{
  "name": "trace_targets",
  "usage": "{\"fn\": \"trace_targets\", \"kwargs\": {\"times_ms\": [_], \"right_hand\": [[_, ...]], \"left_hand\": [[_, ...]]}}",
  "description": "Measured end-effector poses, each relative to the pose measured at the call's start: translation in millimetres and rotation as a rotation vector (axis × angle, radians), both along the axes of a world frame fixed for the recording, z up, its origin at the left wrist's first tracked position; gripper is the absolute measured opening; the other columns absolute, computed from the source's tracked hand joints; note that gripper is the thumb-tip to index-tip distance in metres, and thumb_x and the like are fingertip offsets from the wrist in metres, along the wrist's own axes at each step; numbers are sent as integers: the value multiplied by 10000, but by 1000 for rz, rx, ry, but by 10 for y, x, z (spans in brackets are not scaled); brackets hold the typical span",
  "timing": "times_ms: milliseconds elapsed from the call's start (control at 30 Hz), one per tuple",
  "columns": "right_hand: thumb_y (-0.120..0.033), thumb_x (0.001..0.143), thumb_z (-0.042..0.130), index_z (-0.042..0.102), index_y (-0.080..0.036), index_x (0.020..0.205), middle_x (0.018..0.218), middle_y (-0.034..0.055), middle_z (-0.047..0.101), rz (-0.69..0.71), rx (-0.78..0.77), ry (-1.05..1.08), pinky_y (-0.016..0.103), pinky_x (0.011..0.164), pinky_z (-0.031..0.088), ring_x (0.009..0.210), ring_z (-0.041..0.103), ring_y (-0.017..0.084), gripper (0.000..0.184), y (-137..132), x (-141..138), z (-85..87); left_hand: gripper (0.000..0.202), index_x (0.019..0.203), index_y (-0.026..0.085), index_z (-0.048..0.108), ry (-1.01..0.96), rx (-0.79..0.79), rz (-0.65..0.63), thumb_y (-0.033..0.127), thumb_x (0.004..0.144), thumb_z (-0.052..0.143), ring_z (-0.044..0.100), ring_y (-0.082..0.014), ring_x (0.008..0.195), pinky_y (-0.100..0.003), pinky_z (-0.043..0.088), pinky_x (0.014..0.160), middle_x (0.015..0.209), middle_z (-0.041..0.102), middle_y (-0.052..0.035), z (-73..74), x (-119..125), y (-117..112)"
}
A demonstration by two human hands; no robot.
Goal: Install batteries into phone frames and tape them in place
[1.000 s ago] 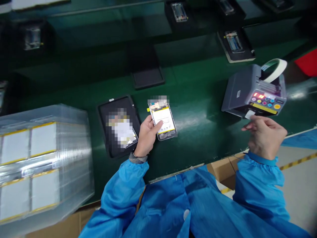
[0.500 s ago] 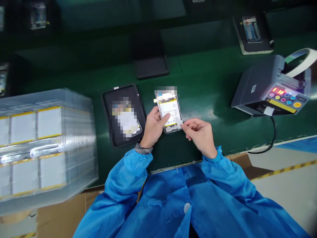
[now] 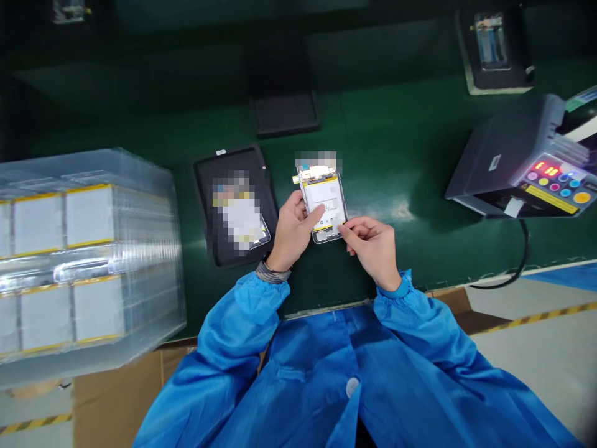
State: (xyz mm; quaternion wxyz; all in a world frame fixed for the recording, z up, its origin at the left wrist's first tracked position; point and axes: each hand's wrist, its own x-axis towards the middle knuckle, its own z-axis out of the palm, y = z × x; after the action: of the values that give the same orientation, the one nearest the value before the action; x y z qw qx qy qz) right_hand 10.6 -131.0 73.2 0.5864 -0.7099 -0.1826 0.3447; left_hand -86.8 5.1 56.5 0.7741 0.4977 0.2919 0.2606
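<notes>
An opened phone point(image 3: 325, 198) is held tilted over the green bench, its white battery with yellow edges facing up. My left hand point(image 3: 295, 231) grips its left side, with the thumb lying across the battery. At the phone's lower right corner, my right hand point(image 3: 370, 244) has thumb and forefinger pinched together against the edge. What those fingertips hold, if anything, is too small to make out. To the left, a black tray point(image 3: 200, 186) carries another opened phone point(image 3: 240, 218), partly blurred out.
A clear plastic stack of trays point(image 3: 153, 261) with white batteries stands at the left. On the right sits a grey tape dispenser point(image 3: 504, 155) with a lit red display and a black cable. Another black tray point(image 3: 286, 118) lies behind; a phone point(image 3: 493, 43) rests on a holder at back right.
The camera view has shifted slightly. My right fingertips have moved a little up along the phone's lower right edge, and a whitish patch seen there before is now less visible. My left grip stays.
</notes>
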Motion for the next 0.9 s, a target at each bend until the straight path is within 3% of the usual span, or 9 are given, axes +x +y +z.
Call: {"fn": "trace_targets", "kwargs": {"times_ms": [500, 733, 900], "right_hand": [[-503, 811, 786, 640, -187, 801, 529, -28, 571, -4, -23, -82, 233, 451, 409, 440, 493, 104, 348, 7, -16, -40], [-545, 798, 793, 618, -189, 803, 533, -49, 509, 1, -39, -107, 240, 462, 357, 460, 443, 97, 397, 8, -29, -38], [-467, 788, 820, 567, -200, 845, 549, -77, 464, -23, -8, -131, 228, 476, 333, 486, 407, 85, 372, 7, -35, -75]], "left_hand": [[514, 1162, 191, 590, 18, 7, 0, 424, 786, 850, 702, -300, 1154, -408, 601, 955, 1196, 743, -110, -14, 5, 2], [516, 1161, 182, 595, 3, -6, 7, 412, 781, 857, 709, -298, 1138, -403, 608, 941, 1198, 745, -110, 13, -3, -10], [508, 1144, 182, 599, -11, -18, 10, 399, 771, 868, 719, -286, 1116, -387, 608, 940, 1190, 751, -103, 42, -1, -13]]}}
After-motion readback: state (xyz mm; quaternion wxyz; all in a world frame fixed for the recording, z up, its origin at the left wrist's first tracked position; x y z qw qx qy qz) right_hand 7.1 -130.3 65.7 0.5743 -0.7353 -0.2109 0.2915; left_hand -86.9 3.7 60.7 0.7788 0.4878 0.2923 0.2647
